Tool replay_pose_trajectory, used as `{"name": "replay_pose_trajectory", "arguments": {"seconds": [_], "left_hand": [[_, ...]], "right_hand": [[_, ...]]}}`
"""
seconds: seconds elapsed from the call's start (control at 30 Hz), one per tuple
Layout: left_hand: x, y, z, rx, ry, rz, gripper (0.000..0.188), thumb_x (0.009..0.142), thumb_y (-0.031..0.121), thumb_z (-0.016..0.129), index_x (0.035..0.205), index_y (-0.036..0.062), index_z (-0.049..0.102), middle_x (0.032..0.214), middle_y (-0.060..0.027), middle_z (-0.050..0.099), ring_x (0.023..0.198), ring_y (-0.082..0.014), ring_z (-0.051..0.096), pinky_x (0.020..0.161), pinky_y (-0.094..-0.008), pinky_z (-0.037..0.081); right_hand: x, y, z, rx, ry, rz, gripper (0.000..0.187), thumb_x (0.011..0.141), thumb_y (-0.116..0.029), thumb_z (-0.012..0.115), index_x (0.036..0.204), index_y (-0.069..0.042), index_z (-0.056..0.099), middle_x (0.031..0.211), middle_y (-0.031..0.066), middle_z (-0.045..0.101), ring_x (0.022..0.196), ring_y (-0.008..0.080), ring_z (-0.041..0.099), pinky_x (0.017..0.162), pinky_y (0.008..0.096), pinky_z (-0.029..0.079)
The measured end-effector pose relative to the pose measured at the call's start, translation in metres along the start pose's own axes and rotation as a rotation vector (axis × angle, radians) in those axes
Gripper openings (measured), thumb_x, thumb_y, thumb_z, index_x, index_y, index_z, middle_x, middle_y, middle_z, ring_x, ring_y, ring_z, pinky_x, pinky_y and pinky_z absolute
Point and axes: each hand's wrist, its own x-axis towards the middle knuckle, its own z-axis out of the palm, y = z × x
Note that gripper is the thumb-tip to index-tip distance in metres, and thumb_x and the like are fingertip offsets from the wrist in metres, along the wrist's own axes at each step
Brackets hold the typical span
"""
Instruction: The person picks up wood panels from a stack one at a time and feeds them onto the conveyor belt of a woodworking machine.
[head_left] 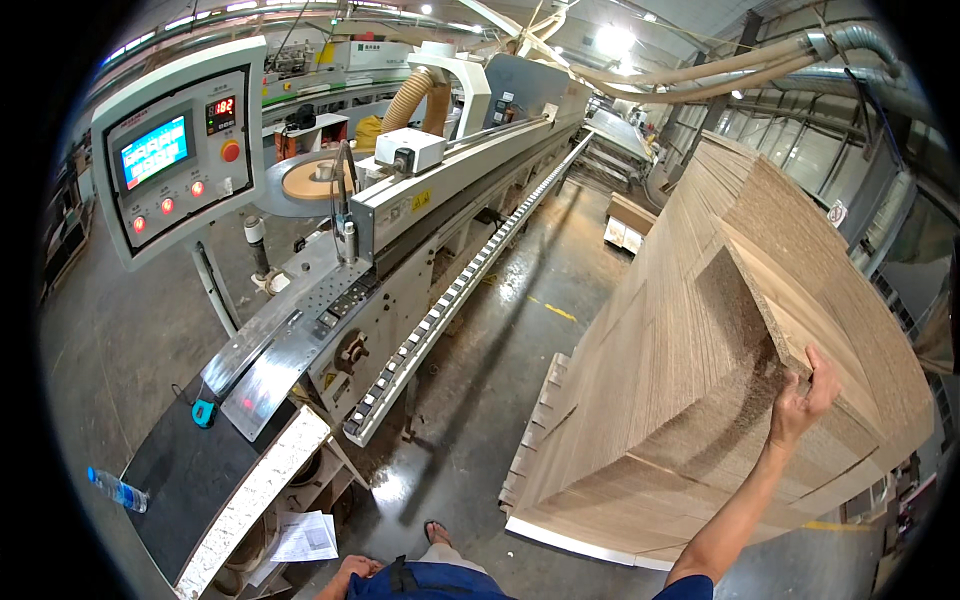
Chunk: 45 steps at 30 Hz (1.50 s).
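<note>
My right hand (805,398) grips the near corner of a wood-grain particle board panel (745,305), its thumb and fingers wrapped round the edge. That panel is tilted up from the top of a tall stack of similar boards (640,420) on my right. Low at the bottom of the view, my left hand (361,568) rests beside my blue clothing with its fingers curled. I see nothing in it, though part of the hand is hidden. To my left runs a long edge-banding machine (410,225) with a roller support rail (455,295) along its side.
A control panel (180,150) with a lit screen stands at upper left. On the dark worktop (170,460) lie a teal tape measure (204,413) and a water bottle (118,489). Papers (303,537) sit on a lower shelf. A pallet (535,425) juts out beneath the stack beside the concrete floor.
</note>
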Motion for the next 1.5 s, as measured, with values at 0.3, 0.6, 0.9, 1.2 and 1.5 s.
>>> {"name": "replay_pose_trajectory", "arguments": {"seconds": [0.3, 0.6, 0.9, 1.2, 1.5], "left_hand": [[-0.041, 0.136, 0.095, 0.118, 0.482, -0.252, 0.014, 0.079, -0.007, 0.05, 0.085, -0.0101, 0.063, 0.079, -0.0153, 0.066, 0.068, -0.0216, 0.064, 0.06, -0.0331, 0.054], [-0.025, 0.079, 0.055, 0.361, 0.178, 0.079, 0.013, 0.081, -0.004, 0.052, 0.083, -0.0097, 0.064, 0.076, -0.0142, 0.065, 0.065, -0.0199, 0.063, 0.055, -0.0308, 0.052], [-0.028, 0.086, 0.05, -0.395, 0.1, -0.197, 0.03, 0.084, 0.007, 0.045, 0.106, -0.0107, 0.055, 0.098, -0.0152, 0.063, 0.085, -0.0229, 0.062, 0.07, -0.0307, 0.051], [-0.022, 0.078, 0.045, -0.385, 0.119, -0.193, 0.019, 0.085, 0.004, 0.051, 0.086, -0.0099, 0.063, 0.081, -0.0124, 0.066, 0.07, -0.0192, 0.063, 0.058, -0.0284, 0.051], [-0.019, 0.074, 0.044, -0.392, 0.151, -0.217, 0.014, 0.083, 0.003, 0.056, 0.081, -0.0086, 0.064, 0.078, -0.0103, 0.065, 0.068, -0.0177, 0.063, 0.058, -0.028, 0.051]], "right_hand": [[-0.012, 0.01, -0.002, 0.06, 0.02, 0.037, 0.028, 0.075, -0.021, 0.067, 0.099, -0.008, 0.062, 0.097, 0.0058, 0.064, 0.094, 0.0227, 0.057, 0.087, 0.0344, 0.036], [-0.01, 0.004, -0.002, 0.08, 0.028, 0.078, 0.035, 0.066, 0.001, 0.063, 0.099, -0.008, 0.063, 0.099, 0.005, 0.064, 0.095, 0.0214, 0.057, 0.089, 0.034, 0.035], [-0.009, 0.004, -0.004, 0.097, 0.002, 0.1, 0.041, 0.064, 0.007, 0.056, 0.101, -0.008, 0.063, 0.1, 0.0052, 0.064, 0.097, 0.0205, 0.056, 0.09, 0.034, 0.035], [-0.009, 0.002, -0.002, 0.089, 0.019, 0.135, 0.044, 0.06, 0.007, 0.057, 0.1, -0.008, 0.063, 0.099, 0.0052, 0.064, 0.097, 0.0209, 0.056, 0.09, 0.0332, 0.036], [-0.008, 0.0, -0.001, 0.076, 0.05, 0.124, 0.042, 0.061, 0.007, 0.06, 0.1, -0.009, 0.063, 0.099, 0.005, 0.064, 0.096, 0.0206, 0.056, 0.09, 0.0327, 0.036]]}}
